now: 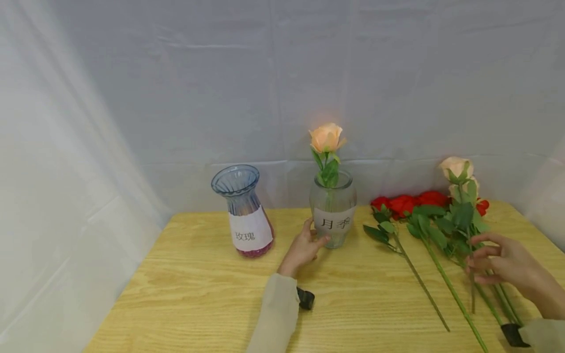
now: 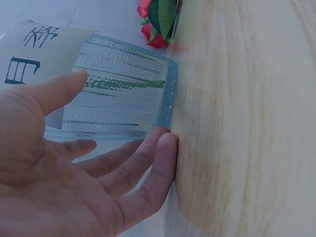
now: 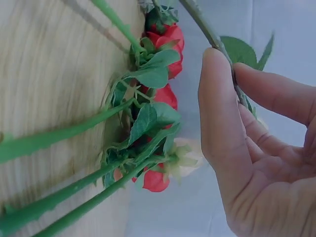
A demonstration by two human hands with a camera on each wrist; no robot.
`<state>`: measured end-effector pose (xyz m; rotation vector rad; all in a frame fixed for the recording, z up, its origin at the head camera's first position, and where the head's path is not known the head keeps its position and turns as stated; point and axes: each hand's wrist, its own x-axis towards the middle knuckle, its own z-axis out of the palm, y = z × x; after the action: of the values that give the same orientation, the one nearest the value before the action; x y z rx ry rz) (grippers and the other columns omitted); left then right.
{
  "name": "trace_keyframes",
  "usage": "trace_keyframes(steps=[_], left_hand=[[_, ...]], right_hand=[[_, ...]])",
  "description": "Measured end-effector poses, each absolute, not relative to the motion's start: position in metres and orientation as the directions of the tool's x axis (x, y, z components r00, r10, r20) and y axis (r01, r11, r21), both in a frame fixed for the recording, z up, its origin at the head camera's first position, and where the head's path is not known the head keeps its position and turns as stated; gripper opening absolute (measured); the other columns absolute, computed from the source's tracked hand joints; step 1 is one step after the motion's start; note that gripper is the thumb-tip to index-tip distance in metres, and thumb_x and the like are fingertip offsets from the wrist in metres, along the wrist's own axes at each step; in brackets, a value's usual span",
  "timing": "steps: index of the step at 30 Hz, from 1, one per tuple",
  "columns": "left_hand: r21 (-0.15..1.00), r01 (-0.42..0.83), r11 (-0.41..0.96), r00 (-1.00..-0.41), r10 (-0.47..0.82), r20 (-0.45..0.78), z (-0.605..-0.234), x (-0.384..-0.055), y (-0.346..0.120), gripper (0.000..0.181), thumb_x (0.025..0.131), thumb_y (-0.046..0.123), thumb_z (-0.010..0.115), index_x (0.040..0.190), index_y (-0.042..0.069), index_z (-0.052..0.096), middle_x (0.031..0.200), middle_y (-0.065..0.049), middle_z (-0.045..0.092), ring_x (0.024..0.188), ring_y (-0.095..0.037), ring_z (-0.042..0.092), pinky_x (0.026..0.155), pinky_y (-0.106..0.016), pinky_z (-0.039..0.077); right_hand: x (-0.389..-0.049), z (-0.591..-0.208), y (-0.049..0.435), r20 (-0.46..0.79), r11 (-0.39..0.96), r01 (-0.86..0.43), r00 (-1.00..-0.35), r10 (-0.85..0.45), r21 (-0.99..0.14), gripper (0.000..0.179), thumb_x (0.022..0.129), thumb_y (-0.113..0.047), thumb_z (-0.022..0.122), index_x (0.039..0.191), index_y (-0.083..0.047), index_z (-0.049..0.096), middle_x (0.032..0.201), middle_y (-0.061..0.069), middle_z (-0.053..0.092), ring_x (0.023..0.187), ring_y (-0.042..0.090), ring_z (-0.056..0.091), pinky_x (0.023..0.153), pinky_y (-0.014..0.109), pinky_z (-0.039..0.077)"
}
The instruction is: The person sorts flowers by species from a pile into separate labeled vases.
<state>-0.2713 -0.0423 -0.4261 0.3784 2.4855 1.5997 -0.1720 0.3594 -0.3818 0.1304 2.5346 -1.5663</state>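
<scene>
Placed at 7 o'clock of jar (image 1: 346, 203) with left hand (image 1: 303, 248), fingers loosely spread, apparently to steady the glass. Supported upright inside: peach rose (image 1: 326, 138). Pinched between thumb and forefinger of right hand (image 1: 507, 260), between jar's 3 and 4 o'clock: stem (image 3: 201, 20), gripped lightly, presumably to spare the leaves. Laid at jar's 3 o'clock: red roses (image 1: 403, 205). Standing at 9 o'clock, likely spaced for access: blue vase (image 1: 243, 202).

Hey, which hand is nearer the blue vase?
Left. The left hand is right of the blue vase, beside the clear vase; the right hand is much farther right, pinching a flower stem.
</scene>
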Motion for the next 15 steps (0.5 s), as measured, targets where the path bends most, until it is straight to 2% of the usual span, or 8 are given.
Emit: trace_keyframes(steps=[5, 10, 15], left_hand=[[0.909, 0.13, 0.395, -0.954, 0.299, 0.006, -0.4269, -0.2722, -0.0423, 0.073, 0.1, 0.022, 0.065, 0.157, -0.002, 0.025, 0.141, -0.034, 0.05, 0.089, -0.033, 0.067, 0.062, -0.034, 0.053], [0.914, 0.127, 0.386, -0.954, 0.3, 0.006, -0.4273, -0.2722, -0.0424, 0.073, 0.1, 0.022, 0.065, 0.157, -0.002, 0.025, 0.141, -0.034, 0.05, 0.08, -0.032, 0.067, 0.062, -0.034, 0.053], [0.917, 0.118, 0.38, -0.955, 0.297, 0.0, -0.428, -0.272, -0.0426, 0.074, 0.1, 0.022, 0.065, 0.157, -0.002, 0.025, 0.142, -0.034, 0.049, 0.08, -0.03, 0.066, 0.063, -0.034, 0.053]], right_hand=[[-0.1726, -0.3851, 0.36, -0.117, 0.427, 0.102, -0.993, -0.009, -0.898, 0.049, 0.098, 0.01, 0.055, 0.135, 0.022, 0.026, 0.093, 0.003, 0.066, 0.078, 0.014, 0.07, 0.068, 0.04, 0.061], [-0.1735, -0.389, 0.3572, -0.037, 0.338, 0.03, -0.999, -0.015, -0.941, 0.042, 0.099, 0.011, 0.054, 0.131, 0.02, 0.028, 0.089, -0.002, 0.071, 0.077, 0.014, 0.071, 0.066, 0.037, 0.061], [-0.1743, -0.3889, 0.3524, -0.003, 0.226, -0.001, -1.0, -0.016, -0.974, 0.038, 0.1, 0.01, 0.054, 0.129, 0.013, 0.031, 0.089, -0.005, 0.071, 0.078, 0.015, 0.072, 0.066, 0.033, 0.06]])
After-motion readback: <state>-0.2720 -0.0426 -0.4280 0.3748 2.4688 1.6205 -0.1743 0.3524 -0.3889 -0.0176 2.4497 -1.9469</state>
